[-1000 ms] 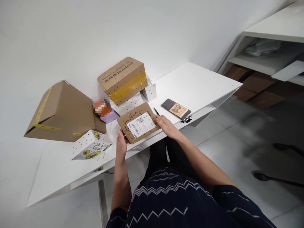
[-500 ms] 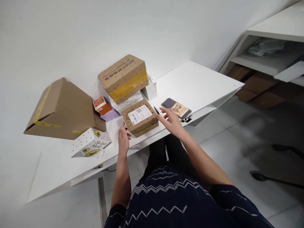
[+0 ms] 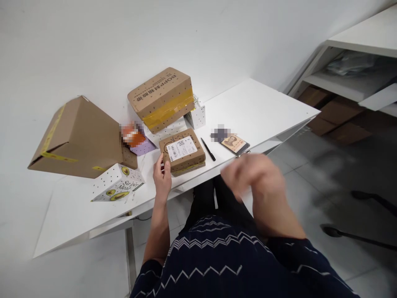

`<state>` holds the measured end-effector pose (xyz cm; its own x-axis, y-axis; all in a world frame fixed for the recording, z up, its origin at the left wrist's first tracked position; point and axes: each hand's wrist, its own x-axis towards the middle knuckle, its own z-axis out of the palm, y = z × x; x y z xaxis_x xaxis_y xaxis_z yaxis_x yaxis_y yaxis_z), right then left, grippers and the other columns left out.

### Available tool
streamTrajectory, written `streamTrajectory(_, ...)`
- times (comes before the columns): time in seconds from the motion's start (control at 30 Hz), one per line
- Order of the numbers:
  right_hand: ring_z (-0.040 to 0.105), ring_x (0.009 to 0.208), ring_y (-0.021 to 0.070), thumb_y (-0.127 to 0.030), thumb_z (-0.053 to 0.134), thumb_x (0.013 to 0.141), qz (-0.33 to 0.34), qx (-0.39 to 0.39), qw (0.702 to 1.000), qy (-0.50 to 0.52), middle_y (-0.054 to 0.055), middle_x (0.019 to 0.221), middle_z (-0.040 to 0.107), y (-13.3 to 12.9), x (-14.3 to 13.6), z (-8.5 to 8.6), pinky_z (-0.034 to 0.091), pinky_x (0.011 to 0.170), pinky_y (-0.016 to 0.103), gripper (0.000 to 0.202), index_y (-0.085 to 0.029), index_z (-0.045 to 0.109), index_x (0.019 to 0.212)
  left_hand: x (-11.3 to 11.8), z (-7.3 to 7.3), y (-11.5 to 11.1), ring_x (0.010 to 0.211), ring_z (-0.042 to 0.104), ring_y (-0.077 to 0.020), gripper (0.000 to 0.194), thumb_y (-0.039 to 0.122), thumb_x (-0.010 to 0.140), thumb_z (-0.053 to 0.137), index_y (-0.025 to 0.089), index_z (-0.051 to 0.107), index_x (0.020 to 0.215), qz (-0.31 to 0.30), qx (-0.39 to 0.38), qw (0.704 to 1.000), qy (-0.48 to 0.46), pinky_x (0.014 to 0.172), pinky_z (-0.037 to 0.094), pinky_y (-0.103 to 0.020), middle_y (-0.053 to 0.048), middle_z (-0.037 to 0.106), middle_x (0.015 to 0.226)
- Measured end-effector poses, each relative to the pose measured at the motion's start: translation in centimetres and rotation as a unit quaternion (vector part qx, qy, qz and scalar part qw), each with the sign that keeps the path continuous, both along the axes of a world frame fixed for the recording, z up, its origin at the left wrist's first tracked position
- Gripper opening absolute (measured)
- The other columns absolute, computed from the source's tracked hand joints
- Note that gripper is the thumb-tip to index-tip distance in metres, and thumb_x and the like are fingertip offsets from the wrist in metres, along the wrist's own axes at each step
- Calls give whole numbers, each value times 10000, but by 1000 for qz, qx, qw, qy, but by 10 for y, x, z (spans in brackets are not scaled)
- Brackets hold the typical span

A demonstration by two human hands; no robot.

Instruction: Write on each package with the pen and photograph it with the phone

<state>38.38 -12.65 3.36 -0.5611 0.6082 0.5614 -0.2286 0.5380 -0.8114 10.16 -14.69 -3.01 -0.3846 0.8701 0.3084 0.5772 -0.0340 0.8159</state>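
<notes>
A small brown cardboard box (image 3: 188, 162) with a white shipping label (image 3: 181, 148) on top lies near the table's front edge. At its left side is my left hand (image 3: 161, 176), thumb and fingers apart, the fingertips at the box's edge; I cannot tell how firmly they touch. My right hand (image 3: 256, 176) is lifted in front of the table edge, smeared by motion, so its fingers do not show clearly. Just right of the box lies a black pen (image 3: 208, 149). Beyond it is a phone with a picture card (image 3: 235, 143) on it.
On the white table (image 3: 257, 111) stand a big brown carton (image 3: 93, 145), a white avocado-print box (image 3: 119, 182), and a blurred orange box (image 3: 134, 134) on a purple one. A brown taped carton (image 3: 164, 97) rests on white dotted boxes by the wall. Shelves (image 3: 344, 82) stand at right.
My right hand has pulled back from the box and pen, rising toward me and to the right. My left hand has moved slightly closer against the box's side.
</notes>
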Motion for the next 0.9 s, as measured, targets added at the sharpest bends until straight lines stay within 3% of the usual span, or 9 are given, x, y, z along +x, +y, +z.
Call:
streamTrajectory(0.07, 572, 655, 155, -552, 468, 951, -219, -95, 969, -65, 31, 710, 628, 41, -10, -23, 483, 624, 303, 421, -239, 690, 780, -1, 0, 0, 1300, 526, -237, 479, 527, 959, 476, 244, 593, 1327, -2, 9, 1000, 21, 1077, 439, -391, -109, 614, 1340)
streamTrajectory(0.13, 596, 744, 195, -441, 562, 918, -377, -130, 898, -188, 67, 811, 642, 77, -26, -49, 489, 703, 339, 286, -187, 688, 951, -2, -1, 0, 1287, 539, -234, 479, 524, 966, 462, 228, 604, 1315, -2, 10, 999, 40, 1080, 437, -394, -111, 628, 1323)
streamTrajectory(0.33, 629, 993, 326, -270, 511, 929, -346, -126, 785, -498, 239, 1217, 573, 107, -68, -112, 475, 778, 385, 520, -141, 459, 1429, -2, -3, -2, 1257, 559, -236, 486, 512, 977, 441, 219, 590, 1335, 1, 18, 997, 76, 1072, 441, -402, -122, 636, 1318)
streamTrajectory(0.43, 645, 948, 322, -154, 416, 918, -328, -116, 789, -507, 239, 1187, 591, 102, -70, -120, 465, 769, 393, 592, -167, 379, 1508, 0, -4, -4, 1226, 575, -236, 479, 501, 976, 448, 214, 590, 1332, 2, 32, 995, 90, 1053, 451, -393, -129, 648, 1291)
streamTrajectory(0.5, 645, 867, 283, -139, 446, 876, -327, -138, 814, -460, 189, 1070, 642, 102, -63, -122, 468, 774, 382, 583, -166, 465, 1459, 2, -6, -4, 1206, 582, -235, 476, 496, 972, 460, 212, 590, 1331, 6, 36, 995, 91, 1034, 461, -386, -132, 651, 1272)
streamTrajectory(0.6, 584, 671, 204, -208, 472, 822, -322, -237, 874, -277, 53, 723, 621, 103, -46, -122, 477, 681, 336, 398, -152, 666, 1164, 5, -10, -4, 1152, 602, -235, 487, 507, 965, 469, 213, 583, 1337, 16, 33, 997, 73, 970, 504, -385, -137, 639, 1253)
streamTrajectory(0.67, 524, 575, 166, -289, 473, 796, -308, -327, 887, -104, 3, 626, 553, 102, -34, -118, 451, 579, 304, 300, -170, 665, 993, 6, -13, -4, 1129, 606, -235, 502, 520, 960, 471, 217, 572, 1347, 15, 32, 998, 55, 911, 536, -378, -138, 624, 1258)
streamTrajectory(0.77, 524, 579, 139, -363, 539, 747, -278, -378, 878, 97, 0, 712, 573, 95, -18, -103, 448, 563, 293, 271, -218, 592, 970, 6, -14, -3, 1124, 598, -237, 515, 534, 954, 475, 218, 565, 1351, 12, 32, 998, 44, 867, 553, -359, -138, 611, 1264)
streamTrajectory(0.9, 584, 700, 154, -484, 644, 765, -275, -298, 904, 138, 0, 847, 610, 80, -10, -72, 498, 658, 321, 345, -292, 499, 1012, 7, -14, -2, 1108, 590, -231, 519, 540, 959, 458, 219, 558, 1354, 10, 27, 998, 47, 886, 543, -356, -139, 595, 1250)
